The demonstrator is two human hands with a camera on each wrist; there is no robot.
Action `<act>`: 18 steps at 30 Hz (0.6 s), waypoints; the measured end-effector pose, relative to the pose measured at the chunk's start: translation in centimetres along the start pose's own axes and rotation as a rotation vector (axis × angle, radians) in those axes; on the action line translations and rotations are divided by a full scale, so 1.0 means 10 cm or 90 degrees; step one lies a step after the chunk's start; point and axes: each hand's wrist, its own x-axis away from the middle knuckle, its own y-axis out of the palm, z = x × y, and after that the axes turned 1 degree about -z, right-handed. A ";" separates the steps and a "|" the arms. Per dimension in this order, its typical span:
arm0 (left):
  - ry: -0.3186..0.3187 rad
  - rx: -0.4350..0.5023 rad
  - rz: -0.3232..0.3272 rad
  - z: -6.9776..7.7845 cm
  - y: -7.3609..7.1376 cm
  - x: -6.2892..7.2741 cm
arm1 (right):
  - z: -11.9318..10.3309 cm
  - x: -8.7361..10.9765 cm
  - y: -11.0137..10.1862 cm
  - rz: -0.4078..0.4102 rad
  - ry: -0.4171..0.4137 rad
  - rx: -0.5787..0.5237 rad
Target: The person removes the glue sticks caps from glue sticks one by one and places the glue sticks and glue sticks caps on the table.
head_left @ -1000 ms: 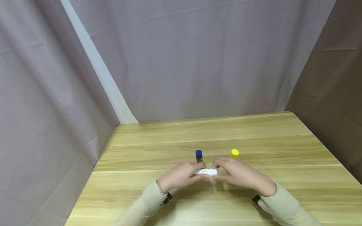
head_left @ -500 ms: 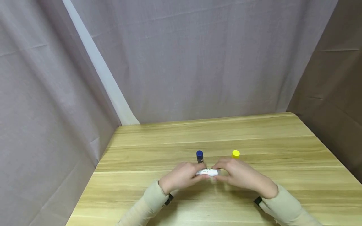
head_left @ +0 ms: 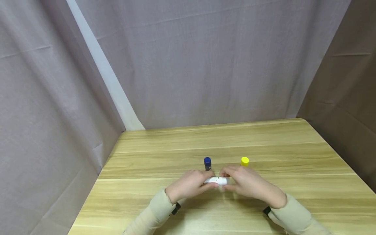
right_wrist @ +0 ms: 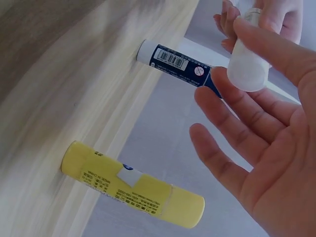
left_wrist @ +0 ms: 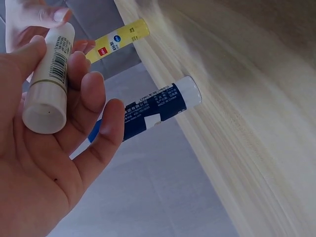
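A white glue stick (head_left: 215, 180) lies level between my two hands, above the table. My left hand (head_left: 189, 186) grips one end between thumb and fingers; in the left wrist view its barcode side and round white end (left_wrist: 45, 111) face the camera. At the other end, my right hand (head_left: 249, 183) pinches the pale, cloudy part (right_wrist: 247, 69) between thumb and index finger, the remaining fingers spread loosely. Just beyond the left fingertips a dark blue glue stick (right_wrist: 177, 64) stands upright. A yellow glue stick (right_wrist: 128, 182) stands behind the right hand, mostly hidden in the head view.
The wooden table (head_left: 147, 156) carries the two standing glue sticks. Grey curtains (head_left: 205, 65) hang behind its far edge and along the left, with a brown one (head_left: 349, 98) on the right. Dark wrist cameras (head_left: 175, 209) sit under the sleeves.
Both hands keep their hold on the white glue stick, with only a very slight shift. The blue and yellow glue sticks stay in place.
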 end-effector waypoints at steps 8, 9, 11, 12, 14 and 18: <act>0.004 -0.004 0.000 0.00 0.03 0.02 | 0.01 0.03 -0.05 -0.009 0.007 -0.007; 0.004 -0.008 0.002 -0.01 0.03 0.03 | 0.01 0.03 -0.05 -0.011 0.007 -0.011; 0.007 -0.019 0.005 -0.01 0.03 0.03 | 0.01 0.02 -0.05 -0.020 0.012 -0.019; 0.009 -0.025 0.006 -0.01 0.03 0.03 | 0.01 0.02 -0.05 -0.025 0.016 -0.020; 0.013 -0.032 0.005 -0.01 0.04 0.03 | 0.00 0.02 -0.05 -0.033 0.021 -0.022; 0.017 -0.027 -0.001 -0.02 0.04 0.02 | 0.00 0.02 -0.06 -0.036 0.025 -0.019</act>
